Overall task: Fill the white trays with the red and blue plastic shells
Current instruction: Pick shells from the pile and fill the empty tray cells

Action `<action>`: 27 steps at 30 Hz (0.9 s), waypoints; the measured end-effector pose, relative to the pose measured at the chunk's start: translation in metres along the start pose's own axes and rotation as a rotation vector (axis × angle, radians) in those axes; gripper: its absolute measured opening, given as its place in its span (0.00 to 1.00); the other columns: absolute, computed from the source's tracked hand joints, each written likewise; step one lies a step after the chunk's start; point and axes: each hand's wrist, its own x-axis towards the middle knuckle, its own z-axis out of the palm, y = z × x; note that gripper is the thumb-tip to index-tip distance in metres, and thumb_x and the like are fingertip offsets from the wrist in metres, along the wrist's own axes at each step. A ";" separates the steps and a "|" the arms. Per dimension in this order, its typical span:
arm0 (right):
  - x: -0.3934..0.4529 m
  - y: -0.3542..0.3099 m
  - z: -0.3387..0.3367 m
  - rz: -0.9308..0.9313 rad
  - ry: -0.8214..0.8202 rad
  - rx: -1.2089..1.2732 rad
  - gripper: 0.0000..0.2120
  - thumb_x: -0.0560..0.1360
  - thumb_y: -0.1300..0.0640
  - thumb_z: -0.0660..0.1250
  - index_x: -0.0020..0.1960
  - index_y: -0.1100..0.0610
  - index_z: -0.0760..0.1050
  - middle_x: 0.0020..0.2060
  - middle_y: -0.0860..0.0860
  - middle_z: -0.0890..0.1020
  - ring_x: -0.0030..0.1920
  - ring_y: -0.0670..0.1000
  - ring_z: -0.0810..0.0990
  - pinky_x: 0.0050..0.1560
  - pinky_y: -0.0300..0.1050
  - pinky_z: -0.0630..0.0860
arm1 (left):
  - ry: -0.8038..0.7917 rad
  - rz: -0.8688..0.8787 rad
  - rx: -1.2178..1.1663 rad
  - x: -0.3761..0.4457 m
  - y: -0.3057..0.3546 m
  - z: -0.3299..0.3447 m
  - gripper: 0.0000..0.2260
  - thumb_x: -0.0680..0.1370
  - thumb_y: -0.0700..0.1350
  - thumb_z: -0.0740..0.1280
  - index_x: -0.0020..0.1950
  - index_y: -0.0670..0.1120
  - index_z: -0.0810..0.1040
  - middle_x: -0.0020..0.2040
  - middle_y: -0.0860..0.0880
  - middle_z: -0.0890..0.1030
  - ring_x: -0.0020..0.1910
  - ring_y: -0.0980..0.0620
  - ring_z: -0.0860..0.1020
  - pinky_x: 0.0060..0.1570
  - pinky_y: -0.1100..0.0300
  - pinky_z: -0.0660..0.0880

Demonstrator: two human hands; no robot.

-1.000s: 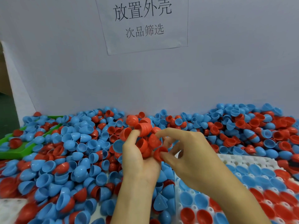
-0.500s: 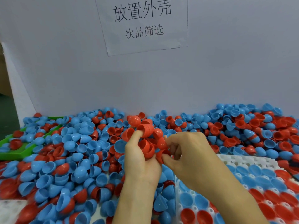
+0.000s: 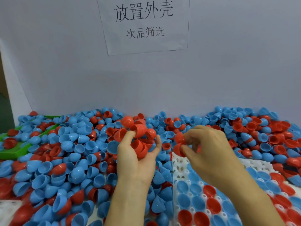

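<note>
My left hand [image 3: 136,159] is held palm up above the pile and cradles a bunch of red shells [image 3: 140,141] in its curled fingers. My right hand [image 3: 210,152] is just to the right of it, pinching two red shells [image 3: 179,144] between thumb and fingers. Below the right hand lies a white tray [image 3: 180,168] whose sockets hold red and blue shells, with a few sockets bare near its top left corner. A deep heap of loose red and blue shells [image 3: 68,160] covers the table on the left and along the back.
A green tray [image 3: 14,152] sticks out of the heap at the far left. A grey wall with a printed paper sign [image 3: 144,22] closes off the back. A white tray corner [image 3: 8,209] shows at the bottom left.
My right hand has drawn away to the right from my left hand, taking red shells out of the bunch. The left hand has stayed in place with its bunch.
</note>
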 end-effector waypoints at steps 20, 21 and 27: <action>0.026 0.036 0.053 -0.019 -0.765 -0.671 0.16 0.71 0.63 0.65 0.31 0.56 0.60 0.29 0.51 0.65 0.26 0.50 0.63 0.26 0.41 0.61 | 0.065 0.001 -0.076 0.004 0.012 -0.004 0.06 0.73 0.36 0.70 0.38 0.45 0.80 0.41 0.46 0.82 0.47 0.48 0.80 0.41 0.49 0.81; 0.026 0.036 0.053 -0.013 -0.792 -0.657 0.16 0.71 0.62 0.65 0.31 0.56 0.60 0.29 0.50 0.65 0.27 0.50 0.63 0.26 0.41 0.61 | 0.062 0.001 -0.075 0.004 0.012 -0.004 0.06 0.73 0.36 0.70 0.37 0.45 0.81 0.41 0.46 0.82 0.47 0.48 0.80 0.41 0.49 0.81; 0.028 0.039 0.050 0.058 -0.844 -0.587 0.17 0.74 0.65 0.64 0.31 0.57 0.61 0.28 0.51 0.65 0.28 0.51 0.63 0.28 0.44 0.62 | 0.051 0.003 -0.065 0.002 0.014 -0.004 0.07 0.73 0.36 0.69 0.36 0.45 0.80 0.41 0.46 0.82 0.48 0.48 0.79 0.43 0.48 0.81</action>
